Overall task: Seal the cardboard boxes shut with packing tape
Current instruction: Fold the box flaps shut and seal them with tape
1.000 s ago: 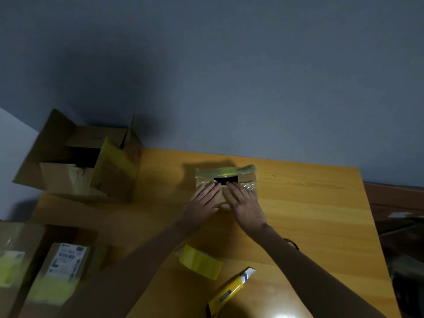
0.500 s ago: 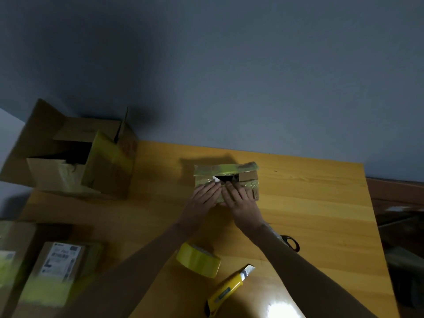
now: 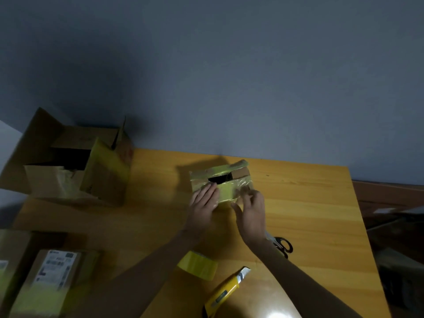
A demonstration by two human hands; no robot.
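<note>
I note L hand [image 3: 204, 203] flat, open on small yellow-taped cardboard box [image 3: 220, 180]; R hand [image 3: 251, 206] half-curled beside, grip unclear. Box likely light, thin-walled; hold by sides.

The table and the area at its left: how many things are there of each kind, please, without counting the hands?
Cardboard boxes: 4 (small box, big open box, labelled box, blurred box at the left edge)
Tape rolls: 1
Utility knives: 1
Scissors: 1
Total: 7
</note>
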